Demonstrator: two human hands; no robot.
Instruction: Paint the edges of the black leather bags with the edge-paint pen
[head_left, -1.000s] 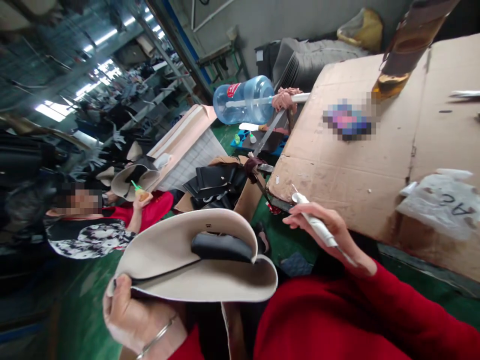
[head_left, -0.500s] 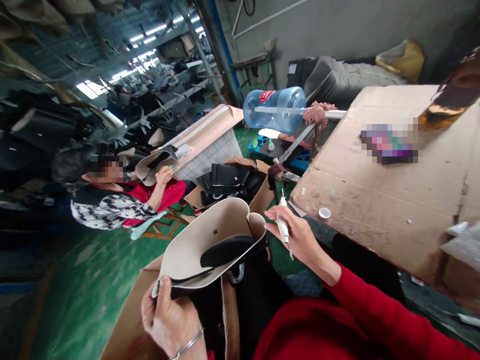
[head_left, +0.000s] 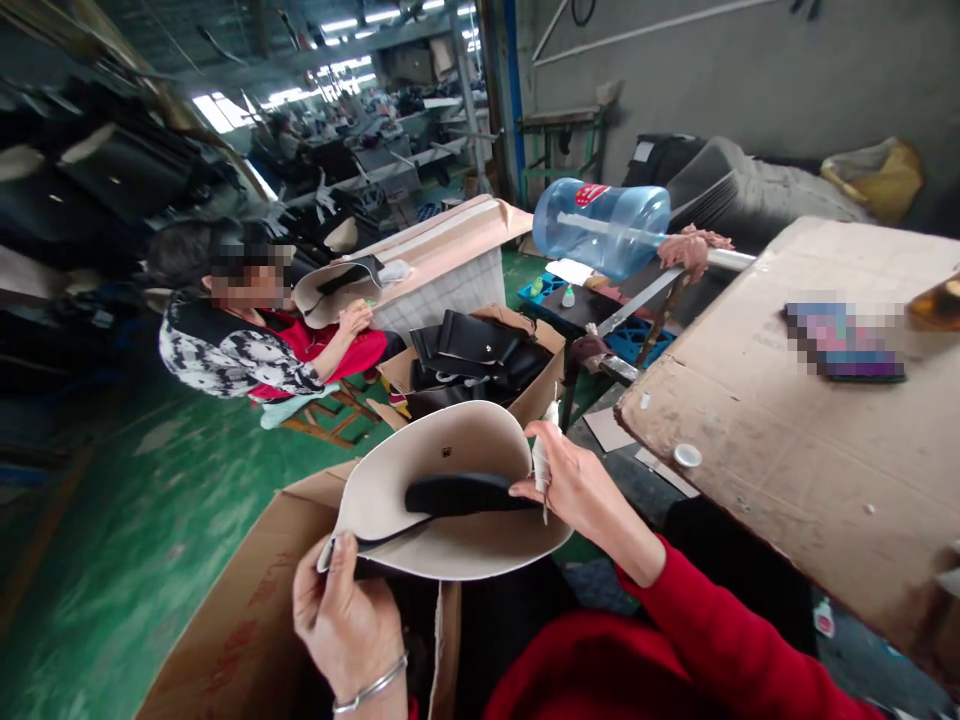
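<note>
Open bag piece (head_left: pixel 457 435) held up; I judge the work on it unfinished.
At far left on my feed, a seated co-worker (head_left: pixel 225 350) handles a similar piece. Nearer, my left hand (head_left: pixel 356 610) pinches the bag piece by its left corner. At its right edge, my right hand (head_left: pixel 574 480) holds a white tube (head_left: pixel 541 465); whether the fingers grip the edge too, I cannot tell. So far the piece is spread open, neither closed nor put aside. Farther right, a white cap (head_left: pixel 687 456) lies on the worktop (head_left: pixel 757 400).
</note>
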